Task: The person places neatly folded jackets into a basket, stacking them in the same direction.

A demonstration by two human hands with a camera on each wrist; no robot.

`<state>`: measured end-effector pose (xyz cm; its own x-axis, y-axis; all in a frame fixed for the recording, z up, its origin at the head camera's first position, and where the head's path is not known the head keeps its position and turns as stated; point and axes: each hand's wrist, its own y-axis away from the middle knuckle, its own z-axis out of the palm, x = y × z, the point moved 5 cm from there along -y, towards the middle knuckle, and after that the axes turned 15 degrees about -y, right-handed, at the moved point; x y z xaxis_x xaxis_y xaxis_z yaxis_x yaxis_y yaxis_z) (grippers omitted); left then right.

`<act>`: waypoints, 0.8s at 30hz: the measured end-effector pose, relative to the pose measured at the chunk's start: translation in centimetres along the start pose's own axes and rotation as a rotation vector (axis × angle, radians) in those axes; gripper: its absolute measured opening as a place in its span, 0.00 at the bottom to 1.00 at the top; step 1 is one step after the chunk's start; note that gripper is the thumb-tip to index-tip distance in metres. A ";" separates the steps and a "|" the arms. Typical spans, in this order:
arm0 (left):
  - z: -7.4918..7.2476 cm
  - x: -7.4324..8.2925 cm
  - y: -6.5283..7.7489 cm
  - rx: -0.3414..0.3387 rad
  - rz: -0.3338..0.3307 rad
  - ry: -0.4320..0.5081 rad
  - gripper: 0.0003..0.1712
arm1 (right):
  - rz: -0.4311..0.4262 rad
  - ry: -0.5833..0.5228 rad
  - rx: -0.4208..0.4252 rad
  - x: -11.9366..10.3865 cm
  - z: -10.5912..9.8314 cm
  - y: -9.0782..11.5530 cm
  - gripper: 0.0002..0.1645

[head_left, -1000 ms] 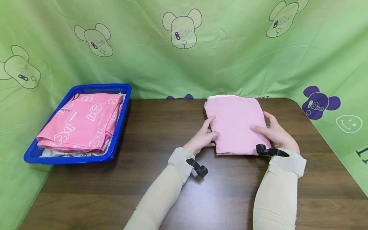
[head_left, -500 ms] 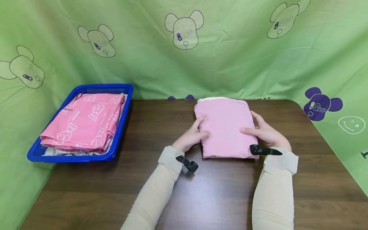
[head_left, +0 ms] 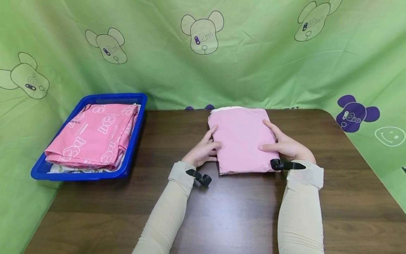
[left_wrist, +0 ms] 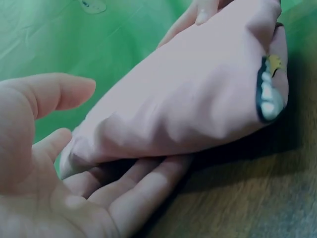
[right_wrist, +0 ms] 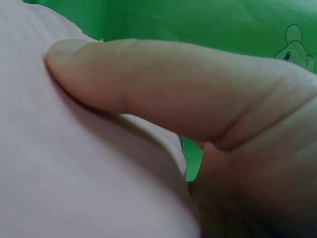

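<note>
A folded pink cloth [head_left: 241,141] lies on the table right of centre, thick and slightly puffy, with a white strip at its far edge. In the left wrist view a dark, white and yellow print shows at the end of the cloth's fold. My left hand [head_left: 201,150] is at its left side; several fingers reach straight under the cloth [left_wrist: 173,99], while the thumb stands off it. At the right side my right hand [head_left: 287,144] grips the edge, its thumb [right_wrist: 129,74] pressing on top. Most of the right fingers are hidden behind the cloth.
A blue plastic basket [head_left: 134,137] stands at the left back of the wooden table [head_left: 247,215]. In it lie folded pink fabric [head_left: 92,135] with white printed figures and a pale patterned cloth beneath. A green printed curtain [head_left: 253,70] hangs behind and at both sides.
Both hands and the folded pink cloth have shifted left across the table. The left thumb has come away from the cloth's top toward its edge. The basket stays put.
</note>
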<state>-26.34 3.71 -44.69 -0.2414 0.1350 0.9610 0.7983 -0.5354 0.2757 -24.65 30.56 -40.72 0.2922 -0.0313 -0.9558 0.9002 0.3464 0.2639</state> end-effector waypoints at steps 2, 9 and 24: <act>0.1 -0.2 -0.1 -0.018 -0.005 0.013 0.48 | 0.006 0.036 0.003 -0.1 0.1 0.0 0.66; 0.3 -0.5 -0.3 -0.037 -0.003 0.075 0.50 | 0.023 0.076 -0.020 -0.4 1.4 -0.5 0.67; -0.6 -0.2 -0.2 0.028 0.045 0.225 0.55 | 0.021 0.096 -0.090 -0.7 2.8 -1.3 0.67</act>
<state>-26.80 3.31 -44.96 -0.3198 -0.0790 0.9442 0.8252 -0.5129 0.2366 -25.14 27.50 -40.08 0.2744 0.0649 -0.9594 0.8605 0.4288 0.2751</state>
